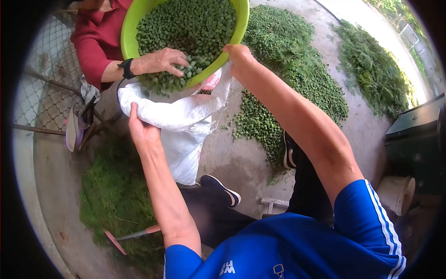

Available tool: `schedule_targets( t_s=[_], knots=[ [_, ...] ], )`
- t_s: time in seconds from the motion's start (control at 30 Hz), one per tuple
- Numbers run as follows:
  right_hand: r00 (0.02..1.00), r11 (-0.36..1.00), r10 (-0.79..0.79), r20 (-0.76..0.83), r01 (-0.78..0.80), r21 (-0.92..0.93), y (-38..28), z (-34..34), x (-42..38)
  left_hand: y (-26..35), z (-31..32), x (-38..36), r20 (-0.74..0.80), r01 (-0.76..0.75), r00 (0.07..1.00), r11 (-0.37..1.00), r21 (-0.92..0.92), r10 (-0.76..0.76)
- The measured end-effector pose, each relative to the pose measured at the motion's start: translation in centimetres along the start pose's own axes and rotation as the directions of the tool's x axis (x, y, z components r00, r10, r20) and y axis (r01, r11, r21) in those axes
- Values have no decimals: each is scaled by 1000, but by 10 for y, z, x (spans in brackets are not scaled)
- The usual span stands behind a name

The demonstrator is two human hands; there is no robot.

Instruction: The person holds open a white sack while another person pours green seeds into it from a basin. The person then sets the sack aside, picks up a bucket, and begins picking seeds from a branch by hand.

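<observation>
A white woven sack (181, 153) stands upright with its mouth held wide. My left hand (143, 128) is closed on the near left part of its rolled rim, thumb on the outside. At the upper right my right hand (238, 56) grips the sack's far right edge, touching the rim of a lime-green basin (242, 21). That basin is tilted over the sack's mouth and full of small green seed pods (186, 23). A co-worker's hand (165, 61), with a black wristband, lies in the basin among the pods. Some pods are dropping into the sack.
A large heap of green pods (297, 69) spreads over the concrete floor on the right. Cut feathery greenery (369, 67) lies beyond it, with more greenery (116, 190) at lower left beside a pink-headed scraper (115, 242). A whitish bucket (397, 193) stands at right.
</observation>
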State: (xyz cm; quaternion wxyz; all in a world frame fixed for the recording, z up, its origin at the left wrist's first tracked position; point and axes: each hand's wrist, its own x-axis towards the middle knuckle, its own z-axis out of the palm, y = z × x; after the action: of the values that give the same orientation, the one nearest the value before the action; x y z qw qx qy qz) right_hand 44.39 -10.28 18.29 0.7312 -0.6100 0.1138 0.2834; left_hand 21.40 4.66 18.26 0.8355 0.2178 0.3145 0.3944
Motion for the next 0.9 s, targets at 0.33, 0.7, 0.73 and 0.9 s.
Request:
schedule_targets(
  t_s=[0.33,0.7,0.73,0.9],
  knots=[
    [990,981,-139,15,140,-133,1,1,9,2,0,-15,-6,6,1000,1000,-14,-6],
    [992,985,-127,12,127,-117,-1,1,7,4,-6,-29,140,10,990,1000,-11,-8],
    [992,982,-127,-1,125,-144,-1,1,5,5,-5,-28,140,7,990,1000,-12,-6],
    [990,976,-140,-4,137,-168,3,1,5,3,5,-32,60,-21,998,1000,13,20]
  ],
)
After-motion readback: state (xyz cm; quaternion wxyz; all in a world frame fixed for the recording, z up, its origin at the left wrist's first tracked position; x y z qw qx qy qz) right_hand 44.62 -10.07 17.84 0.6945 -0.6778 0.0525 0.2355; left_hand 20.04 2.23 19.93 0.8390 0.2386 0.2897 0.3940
